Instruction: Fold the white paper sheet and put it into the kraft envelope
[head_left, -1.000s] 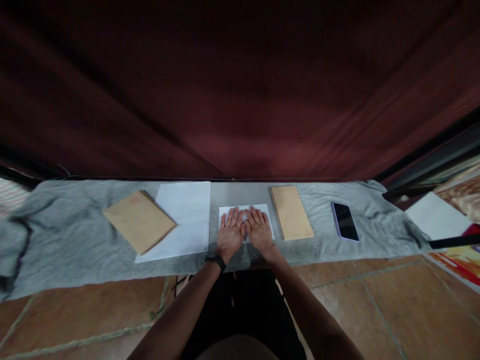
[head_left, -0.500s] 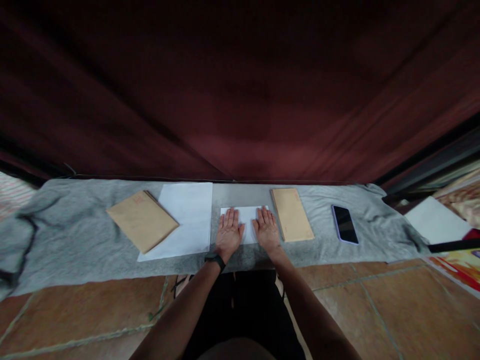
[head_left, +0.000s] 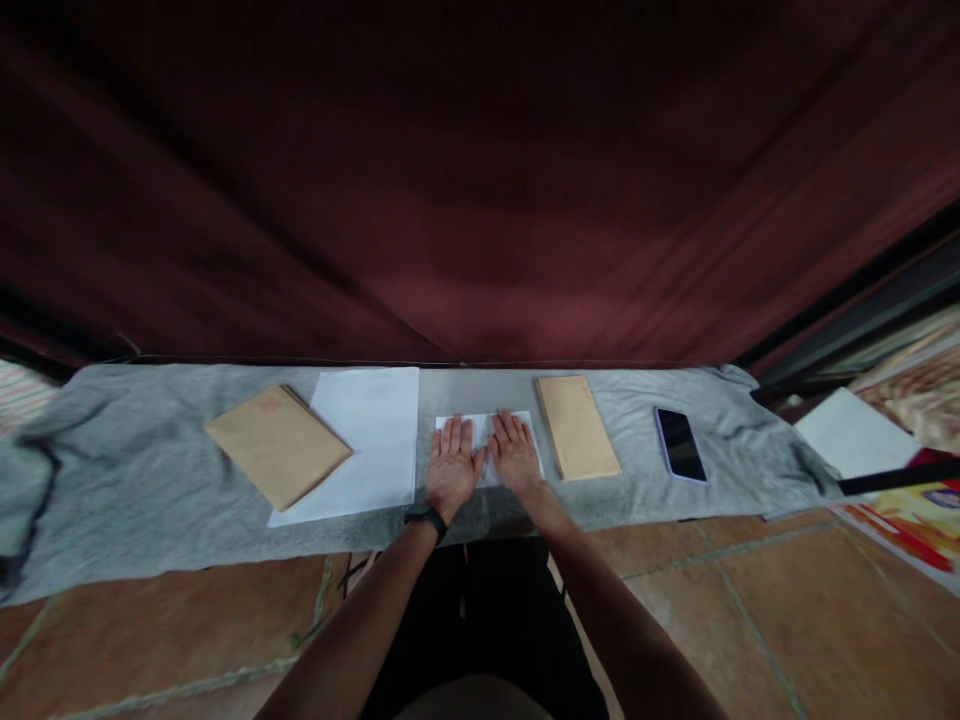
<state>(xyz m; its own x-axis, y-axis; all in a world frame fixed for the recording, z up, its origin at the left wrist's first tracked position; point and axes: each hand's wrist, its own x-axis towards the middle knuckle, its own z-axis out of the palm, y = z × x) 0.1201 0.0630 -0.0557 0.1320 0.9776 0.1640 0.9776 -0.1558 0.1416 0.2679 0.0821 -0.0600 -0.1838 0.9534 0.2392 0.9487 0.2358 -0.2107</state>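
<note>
Now your right hand [head_left: 515, 459] lies closer to your left hand [head_left: 452, 470], both flat on white paper [head_left: 481, 432], gripping nothing, probably smoothing it.

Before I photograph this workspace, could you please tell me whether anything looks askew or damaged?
Mildly askew: the left-side brown envelopes lie rotated, overlapping the large white paper, and the grey cloth is rumpled towards both ends. No spill or damage shows, though the small white sheet is partly covered.
</note>
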